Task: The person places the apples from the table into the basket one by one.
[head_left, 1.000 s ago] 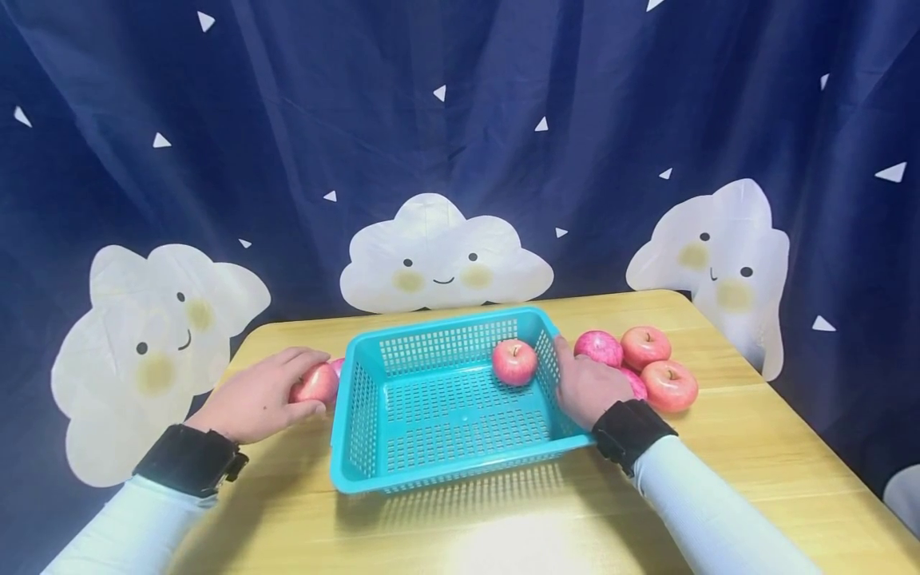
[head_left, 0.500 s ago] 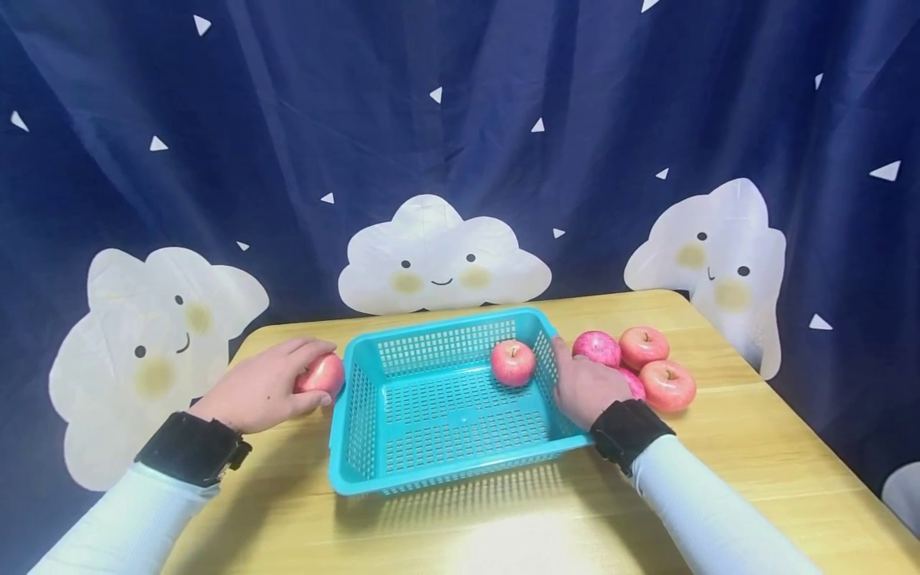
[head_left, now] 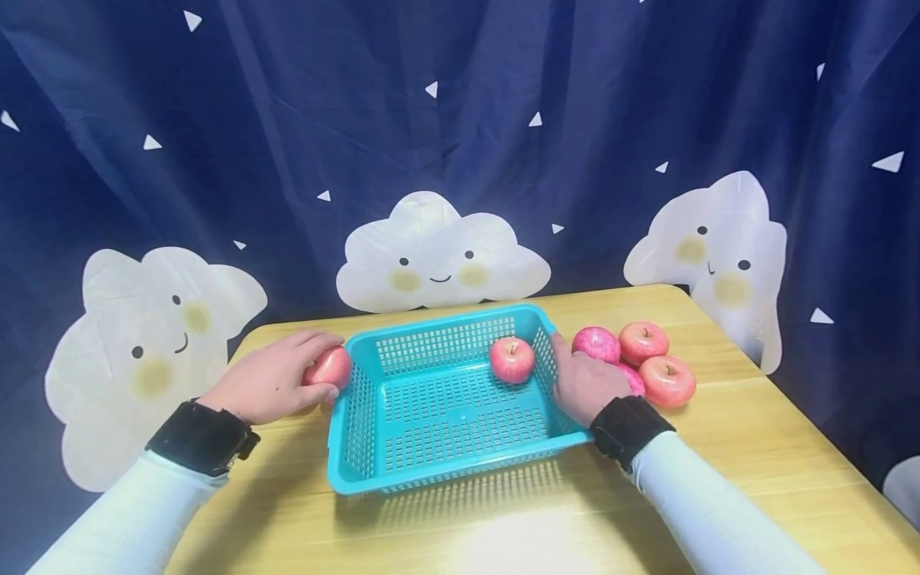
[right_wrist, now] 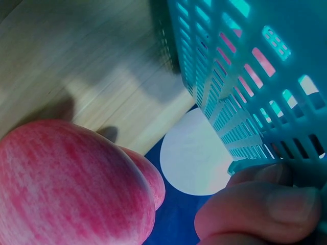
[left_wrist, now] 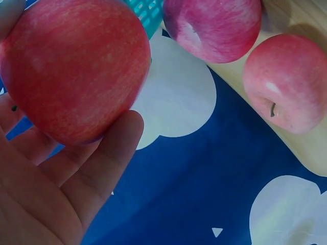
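Observation:
In the head view my left hand point(head_left: 269, 385) grips a red apple point(head_left: 331, 366) at the left rim of a turquoise plastic basket point(head_left: 460, 465). The left wrist view has this apple point(left_wrist: 76, 66) large, with fingers spread around its underside. My right hand point(head_left: 585, 387) holds the basket's right rim; its fingers point(right_wrist: 260, 206) curl over the edge in the right wrist view. One red apple point(head_left: 513, 361) sits inside the basket, near the right wall. The basket's front edge is raised, casting a shadow on the table below.
Several apples, among them a streaked pink one point(head_left: 597, 344) and a paler one point(head_left: 668, 381), cluster on the wooden table point(head_left: 747, 463) right of my right hand. Two more apples, a dark one point(left_wrist: 217, 25) and a lighter one point(left_wrist: 286, 84), show in the left wrist view. A dark blue curtain point(head_left: 388, 96) hangs behind.
My left hand has moved right with its apple, from beside the basket to its left rim. The right hand and the basket have stayed about where they were.

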A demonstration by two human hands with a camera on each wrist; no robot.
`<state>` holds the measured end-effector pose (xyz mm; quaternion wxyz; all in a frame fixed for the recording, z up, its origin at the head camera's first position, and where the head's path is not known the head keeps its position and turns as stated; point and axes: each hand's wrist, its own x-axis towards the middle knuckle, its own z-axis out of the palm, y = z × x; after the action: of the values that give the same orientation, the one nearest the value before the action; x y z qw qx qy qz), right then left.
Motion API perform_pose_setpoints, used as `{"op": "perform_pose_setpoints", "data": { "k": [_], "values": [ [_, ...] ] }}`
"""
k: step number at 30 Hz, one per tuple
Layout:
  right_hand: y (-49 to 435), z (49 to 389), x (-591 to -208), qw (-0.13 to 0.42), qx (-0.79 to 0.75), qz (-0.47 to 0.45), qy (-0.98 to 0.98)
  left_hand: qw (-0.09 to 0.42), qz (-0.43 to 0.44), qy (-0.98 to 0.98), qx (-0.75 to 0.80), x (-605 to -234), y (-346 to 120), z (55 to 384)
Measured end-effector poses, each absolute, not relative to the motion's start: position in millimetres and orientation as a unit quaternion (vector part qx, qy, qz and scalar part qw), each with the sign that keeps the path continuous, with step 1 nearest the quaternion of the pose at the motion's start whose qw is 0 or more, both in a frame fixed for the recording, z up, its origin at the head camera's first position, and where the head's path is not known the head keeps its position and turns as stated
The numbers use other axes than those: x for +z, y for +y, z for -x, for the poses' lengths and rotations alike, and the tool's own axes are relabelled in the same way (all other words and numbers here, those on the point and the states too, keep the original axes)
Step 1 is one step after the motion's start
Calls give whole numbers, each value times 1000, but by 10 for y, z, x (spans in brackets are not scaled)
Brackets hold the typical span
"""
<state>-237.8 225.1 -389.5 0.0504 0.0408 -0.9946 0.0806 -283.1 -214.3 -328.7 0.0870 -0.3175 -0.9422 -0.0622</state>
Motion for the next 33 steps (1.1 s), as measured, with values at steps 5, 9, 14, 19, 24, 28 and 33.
{"op": "perform_pose_setpoints", "data": {
  "k": [5, 9, 14, 19, 24, 28, 33],
  "values": [
    [2263, 2379, -3898, 56, 80, -38, -994, 83, 324, -941, -58, -3277, -2073, 2869],
    [2262, 2384, -3907, 59, 73, -38, -995, 84, 336, -936, -57, -3286, -2028, 2900],
    [2258, 2387, -3897, 58, 74, -38, -995, 84, 345, -933, -60, -3282, -1997, 2913],
    [2271, 2382, -3876, 62, 76, -38, -994, 81, 343, -933, -68, -3266, -1934, 2933],
    [2271, 2380, -3864, 51, 86, -32, -994, 67, 334, -937, -81, -3282, -1843, 2954],
    [2253, 2382, -3870, 45, 89, -28, -995, 54, 329, -939, -84, -3311, -1781, 2967],
    [2250, 2386, -3888, 54, 87, -27, -994, 51, 336, -937, -78, -3353, -1746, 3007]
  ]
}}
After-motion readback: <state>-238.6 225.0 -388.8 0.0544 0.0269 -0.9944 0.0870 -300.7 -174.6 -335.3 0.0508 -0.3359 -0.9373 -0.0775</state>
